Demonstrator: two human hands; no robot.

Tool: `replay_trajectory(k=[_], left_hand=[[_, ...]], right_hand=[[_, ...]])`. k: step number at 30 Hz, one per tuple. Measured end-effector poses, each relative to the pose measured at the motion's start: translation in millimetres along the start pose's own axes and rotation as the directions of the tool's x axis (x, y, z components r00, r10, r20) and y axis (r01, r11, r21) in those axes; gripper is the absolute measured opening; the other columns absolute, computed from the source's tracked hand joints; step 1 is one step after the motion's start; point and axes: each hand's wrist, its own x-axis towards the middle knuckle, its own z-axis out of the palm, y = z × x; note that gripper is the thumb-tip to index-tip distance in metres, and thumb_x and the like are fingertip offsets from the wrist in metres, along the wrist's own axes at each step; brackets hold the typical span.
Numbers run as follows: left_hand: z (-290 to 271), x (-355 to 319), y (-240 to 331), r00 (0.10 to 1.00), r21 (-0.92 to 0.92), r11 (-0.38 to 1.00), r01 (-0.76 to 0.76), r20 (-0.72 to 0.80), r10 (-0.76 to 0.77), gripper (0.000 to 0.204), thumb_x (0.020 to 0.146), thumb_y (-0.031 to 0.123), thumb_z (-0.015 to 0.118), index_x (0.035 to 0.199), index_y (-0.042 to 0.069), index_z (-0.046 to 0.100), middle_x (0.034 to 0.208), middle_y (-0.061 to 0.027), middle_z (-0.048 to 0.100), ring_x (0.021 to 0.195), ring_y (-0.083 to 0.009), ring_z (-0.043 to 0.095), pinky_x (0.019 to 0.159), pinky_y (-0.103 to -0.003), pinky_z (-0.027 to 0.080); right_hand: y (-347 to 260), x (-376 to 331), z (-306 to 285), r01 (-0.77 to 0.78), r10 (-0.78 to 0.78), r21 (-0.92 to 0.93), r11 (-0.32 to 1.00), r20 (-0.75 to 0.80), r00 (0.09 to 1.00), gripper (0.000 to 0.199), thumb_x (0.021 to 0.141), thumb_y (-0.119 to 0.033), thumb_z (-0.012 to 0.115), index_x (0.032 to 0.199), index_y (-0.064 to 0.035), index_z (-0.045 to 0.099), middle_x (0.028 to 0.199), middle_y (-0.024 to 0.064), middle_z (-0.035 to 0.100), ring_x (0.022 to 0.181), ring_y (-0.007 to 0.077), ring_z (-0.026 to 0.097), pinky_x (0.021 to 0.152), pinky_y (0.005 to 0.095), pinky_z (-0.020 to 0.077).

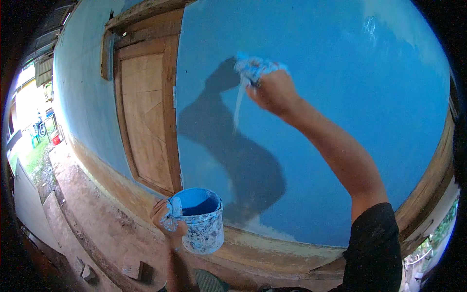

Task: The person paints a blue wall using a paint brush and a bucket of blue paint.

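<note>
We can read no text, label, number or sign anywhere in this view. On the side of the paint bucket [202, 234] we find blotches of white and dark, with no legible lettering among them. The blue wall [321, 131] and the wooden door [145, 112] give us nothing to read, nor does the black sleeve [374, 246]. Around the red container [56, 140] at far left, things are small and glare-washed, so any lettering there may simply escape us.
</note>
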Motion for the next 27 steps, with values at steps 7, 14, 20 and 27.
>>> replay_trajectory(k=[7,14,20,27], left_hand=[[0.5,0.9,5.9,1.0,0.018,1.0,-0.007,-0.027,0.007,0.058,0.084,0.054,0.052,0.058,0.002,0.05,0.052,-0.0067,0.049,0.045,-0.0206,0.048,0.047,-0.031,0.035],[6.7,8.2,7.5,0.998,0.013,0.999,-0.03,-0.053,0.031,0.059,0.083,0.055,0.053,0.059,0.001,0.051,0.052,-0.0072,0.051,0.045,-0.0209,0.05,0.047,-0.03,0.037],[3.7,7.8,7.3,1.0,0.023,1.0,-0.018,-0.02,0.019,0.057,0.083,0.052,0.054,0.06,0.0,0.052,0.053,-0.0077,0.052,0.046,-0.0217,0.051,0.048,-0.031,0.038],[1.6,-2.8,1.9,1.0,0.035,0.999,0.008,-0.009,-0.008,0.051,0.083,0.046,0.054,0.06,0.0,0.052,0.053,-0.0079,0.052,0.046,-0.0217,0.051,0.049,-0.031,0.039]], right_hand=[[-66.4,-88.3,91.8,0.488,-0.387,-0.252,0.836,0.361,0.848,0.034,0.084,-0.019,0.053,0.117,-0.0116,0.053,0.12,0.0133,0.053,0.105,0.0332,0.057,0.07,0.0413,0.0559],[-56.3,-67.4,95.1,-0.274,0.071,0.434,0.858,0.428,0.901,0.021,0.073,-0.022,0.063,0.08,-0.003,0.065,0.074,0.0202,0.064,0.069,0.0371,0.063,0.065,0.0469,0.0511],[5.6,-1.1,31.7,-0.048,0.048,0.221,0.974,0.004,0.999,0.017,0.078,-0.018,0.06,0.093,-0.0098,0.063,0.078,0.0154,0.064,0.067,0.0376,0.059,0.055,0.0416,0.0477],[-43.5,-76.9,83.9,0.376,-0.336,-0.327,0.867,0.176,0.925,0.029,0.079,-0.023,0.059,0.104,-0.0091,0.062,0.12,0.0153,0.054,0.106,0.0356,0.056,0.073,0.0418,0.0536]])
